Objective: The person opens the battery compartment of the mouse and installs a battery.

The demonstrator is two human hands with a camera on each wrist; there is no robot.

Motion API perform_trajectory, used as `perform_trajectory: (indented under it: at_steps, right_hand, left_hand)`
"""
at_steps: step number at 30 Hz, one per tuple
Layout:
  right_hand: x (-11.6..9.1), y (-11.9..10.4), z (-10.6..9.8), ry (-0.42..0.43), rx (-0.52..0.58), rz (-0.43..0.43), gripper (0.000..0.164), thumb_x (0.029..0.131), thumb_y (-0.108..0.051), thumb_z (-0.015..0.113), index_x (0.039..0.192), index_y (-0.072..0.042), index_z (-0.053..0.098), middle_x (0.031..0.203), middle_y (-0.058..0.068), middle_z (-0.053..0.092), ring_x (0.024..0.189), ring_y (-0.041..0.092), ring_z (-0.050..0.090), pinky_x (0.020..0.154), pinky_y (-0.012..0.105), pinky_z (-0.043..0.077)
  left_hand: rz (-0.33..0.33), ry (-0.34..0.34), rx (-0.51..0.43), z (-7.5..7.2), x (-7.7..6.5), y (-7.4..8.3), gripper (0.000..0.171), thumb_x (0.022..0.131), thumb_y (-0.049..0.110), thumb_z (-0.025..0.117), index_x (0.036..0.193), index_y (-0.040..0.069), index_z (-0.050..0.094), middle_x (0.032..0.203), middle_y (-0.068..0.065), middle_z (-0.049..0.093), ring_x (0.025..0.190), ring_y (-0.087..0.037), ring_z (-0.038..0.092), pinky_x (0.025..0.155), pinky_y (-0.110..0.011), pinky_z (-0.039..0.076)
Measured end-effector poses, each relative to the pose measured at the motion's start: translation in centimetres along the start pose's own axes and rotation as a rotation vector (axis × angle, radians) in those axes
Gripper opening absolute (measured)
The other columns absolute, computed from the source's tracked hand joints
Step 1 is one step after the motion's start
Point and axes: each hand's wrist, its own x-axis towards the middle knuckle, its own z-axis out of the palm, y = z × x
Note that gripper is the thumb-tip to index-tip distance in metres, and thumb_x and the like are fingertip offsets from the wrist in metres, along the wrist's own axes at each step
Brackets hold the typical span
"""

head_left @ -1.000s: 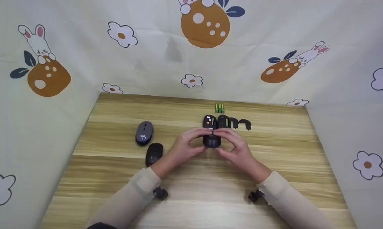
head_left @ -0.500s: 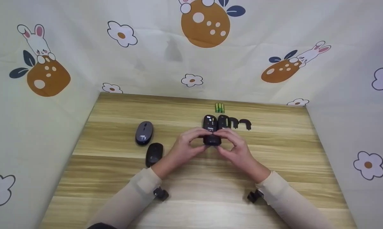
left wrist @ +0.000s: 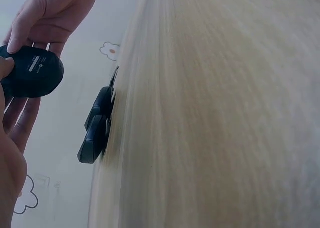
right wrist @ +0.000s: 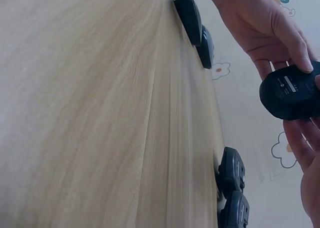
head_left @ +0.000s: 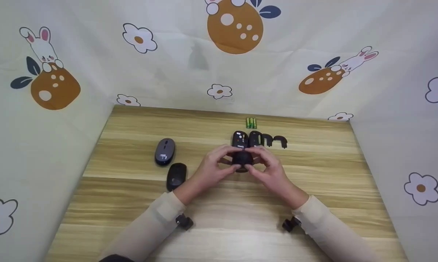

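Both hands hold a black computer mouse above the table, in front of two other mice. My left hand grips its left side and my right hand its right side, thumbs on the near face and fingers behind. A small white label shows on the held mouse in the left wrist view. Just behind lie two black mice, a left one and a right one, undersides up. Two hook-shaped black covers lie to their right.
Several green batteries lie together at the back of the wooden table. A grey mouse and a black mouse sit to the left, the latter close to my left forearm. A patterned cloth wall encloses the table.
The held mouse has tilted, its near face turning up toward me. Both thumbs have shifted slightly up onto that face. The other mice, covers and batteries stay in place.
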Motion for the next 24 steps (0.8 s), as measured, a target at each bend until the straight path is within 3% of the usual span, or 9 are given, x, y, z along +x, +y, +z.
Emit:
perform_trajectory:
  at_steps: [15, 24]
  right_hand:
    - [0.2, -0.66, -0.22, -0.057, 0.049, 0.111, 0.053, 0.096, 0.006, 0.081, 0.146, -0.006, 0.067, 0.134, 0.012, 0.066, 0.111, 0.026, 0.07, 0.075, 0.036, 0.069]
    - [0.23, -0.72, -0.18, -0.068, 0.125, 0.165, 0.052, 0.096, 0.007, 0.081, 0.145, -0.003, 0.066, 0.133, 0.016, 0.065, 0.108, 0.028, 0.07, 0.073, 0.038, 0.069]
  left_hand:
    - [-0.102, -0.002, -0.063, -0.13, -0.1, 0.09, 0.047, 0.099, 0.018, 0.086, 0.143, 0.018, 0.071, 0.136, -0.002, 0.07, 0.111, -0.024, 0.071, 0.077, -0.035, 0.069]
    - [-0.201, 0.0, -0.086, -0.1, -0.11, 0.4, 0.048, 0.097, 0.016, 0.087, 0.143, 0.02, 0.073, 0.137, -0.002, 0.07, 0.112, -0.023, 0.07, 0.083, -0.036, 0.068]
